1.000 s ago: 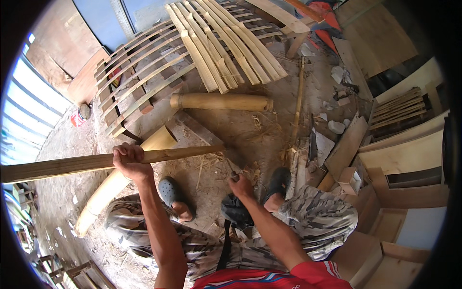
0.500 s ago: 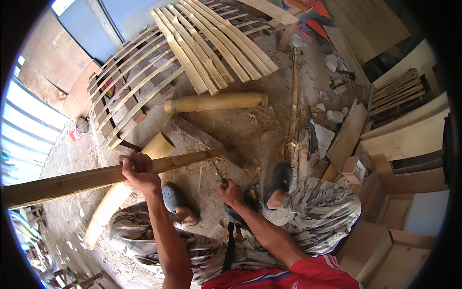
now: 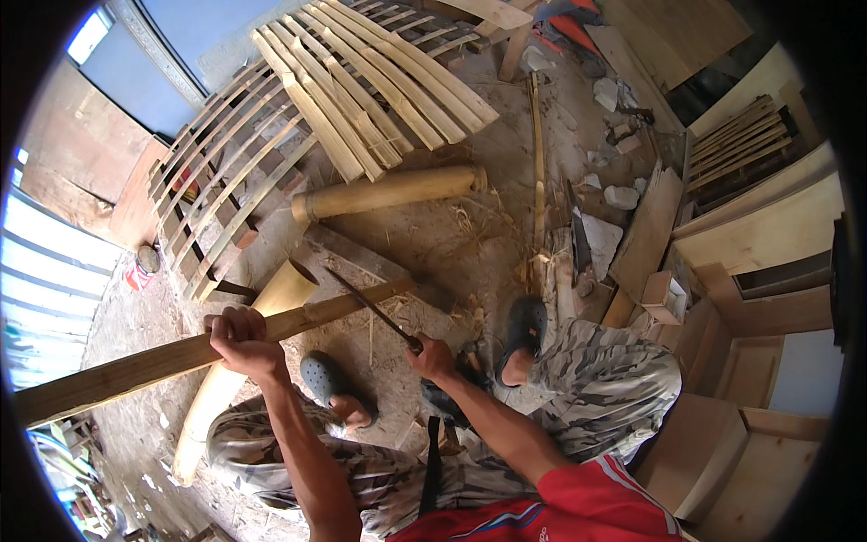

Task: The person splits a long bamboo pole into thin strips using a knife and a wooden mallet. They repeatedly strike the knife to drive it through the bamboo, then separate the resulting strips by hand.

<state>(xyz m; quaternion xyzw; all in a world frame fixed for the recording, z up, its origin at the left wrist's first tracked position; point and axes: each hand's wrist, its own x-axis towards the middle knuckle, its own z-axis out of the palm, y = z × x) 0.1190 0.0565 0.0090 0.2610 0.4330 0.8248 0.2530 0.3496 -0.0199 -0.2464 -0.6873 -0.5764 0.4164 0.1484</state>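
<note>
Since the earlier frame, the blade [image 3: 375,310] has swung up and now lies across the near end of the pole [image 3: 163,361]. Left hand [image 3: 239,341] is wrapped tight round the pole, holding it slanted above the floor [image 3: 433,235]; right hand [image 3: 432,357] is closed on the blade's handle. Shavings lie about, yet the pole looks mostly unsplit, so much work remains.

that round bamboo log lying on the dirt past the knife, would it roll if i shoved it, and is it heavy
The bamboo log is round and lies on bare dirt, so a sideways shove would probably roll it, though chips and shavings beside it may stop it soon. It looks thick and stiff, so it should not bend. Bamboo is usually hollow, so it is likely lighter than it looks.
</note>
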